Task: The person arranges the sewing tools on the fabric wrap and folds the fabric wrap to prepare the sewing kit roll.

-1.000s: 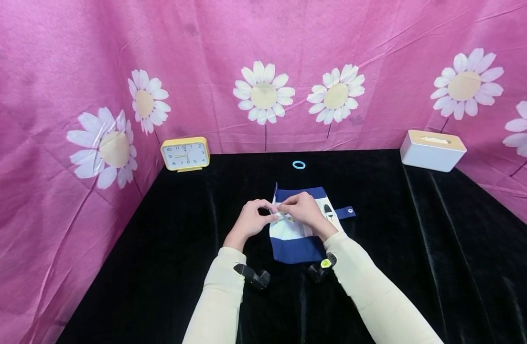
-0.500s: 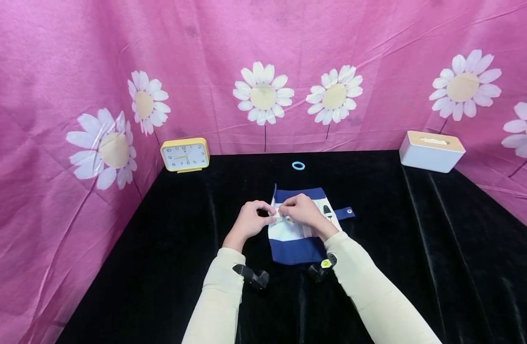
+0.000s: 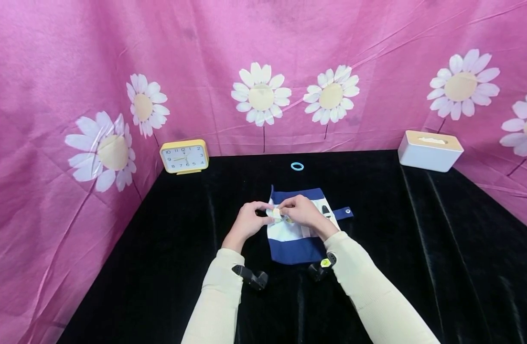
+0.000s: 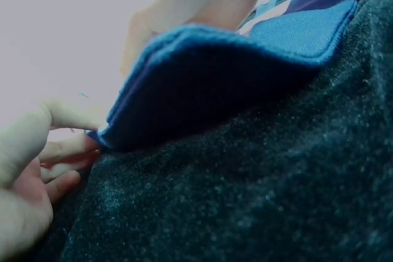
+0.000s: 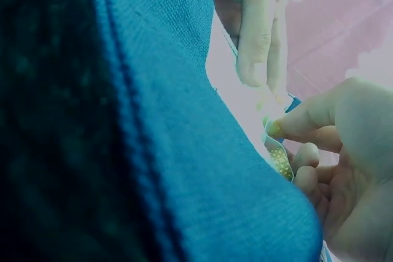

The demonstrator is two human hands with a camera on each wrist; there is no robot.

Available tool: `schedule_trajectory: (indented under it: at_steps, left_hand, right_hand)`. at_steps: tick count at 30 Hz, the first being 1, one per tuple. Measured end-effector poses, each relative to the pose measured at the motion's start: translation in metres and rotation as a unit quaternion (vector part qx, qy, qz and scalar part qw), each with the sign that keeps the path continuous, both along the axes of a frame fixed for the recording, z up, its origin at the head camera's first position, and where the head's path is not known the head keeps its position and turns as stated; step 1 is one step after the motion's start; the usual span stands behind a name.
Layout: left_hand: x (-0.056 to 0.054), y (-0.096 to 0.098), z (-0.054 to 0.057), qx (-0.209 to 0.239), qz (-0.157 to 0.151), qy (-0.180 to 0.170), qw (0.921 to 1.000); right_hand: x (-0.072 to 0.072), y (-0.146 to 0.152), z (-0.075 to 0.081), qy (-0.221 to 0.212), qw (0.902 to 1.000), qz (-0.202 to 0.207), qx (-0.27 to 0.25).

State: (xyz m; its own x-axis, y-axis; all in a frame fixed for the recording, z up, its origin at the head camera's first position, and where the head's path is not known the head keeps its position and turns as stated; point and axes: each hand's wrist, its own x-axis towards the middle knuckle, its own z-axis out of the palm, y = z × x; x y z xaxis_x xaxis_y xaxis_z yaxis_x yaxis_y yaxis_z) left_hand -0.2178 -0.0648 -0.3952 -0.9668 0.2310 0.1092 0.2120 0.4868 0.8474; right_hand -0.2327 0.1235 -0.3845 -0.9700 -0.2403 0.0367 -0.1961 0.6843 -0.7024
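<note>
A navy-and-white cloth roll-up pouch (image 3: 291,251) lies unfolded on the black cloth. My left hand (image 3: 249,220) holds its left edge between thumb and fingers; the left wrist view shows the fingertips (image 4: 77,118) at the blue corner. Over the white middle part, my right hand (image 3: 304,210) pinches a small yellow piece (image 5: 276,129), mostly hidden by the fingers. A pale yellowish bit (image 3: 276,214) shows between the two hands. Below the right fingertips, a gold dimpled thing (image 5: 280,162) sits in a pocket, its kind unclear. A dark-topped tool (image 3: 325,210) sits at the pouch's right.
A snap strap (image 3: 343,213) sticks out from the pouch's right side. Behind the pouch lies a light blue ring (image 3: 297,166). A yellow clock (image 3: 184,156) stands at the back left, a tissue box (image 3: 431,150) at the back right. Pink flowered cloth hangs behind.
The fingertips of both hands have drawn slightly apart, and the pale yellowish bit between them shows more now. The pouch stays nearly where it was.
</note>
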Motion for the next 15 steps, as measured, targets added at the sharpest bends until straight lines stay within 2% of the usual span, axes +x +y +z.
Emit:
schedule_trajectory:
  at_steps: [6, 15]
  left_hand:
    - [-0.0006, -0.0009, -0.0017, -0.011, -0.006, 0.000, 0.9999]
    - [-0.0015, -0.0006, -0.0013, -0.011, 0.001, 0.008, 0.9999]
  right_hand:
    - [0.0005, -0.0009, 0.0001, 0.003, 0.9999, 0.011, 0.013]
    - [0.0024, -0.0011, 0.0035, -0.006, 0.9998, 0.015, 0.012]
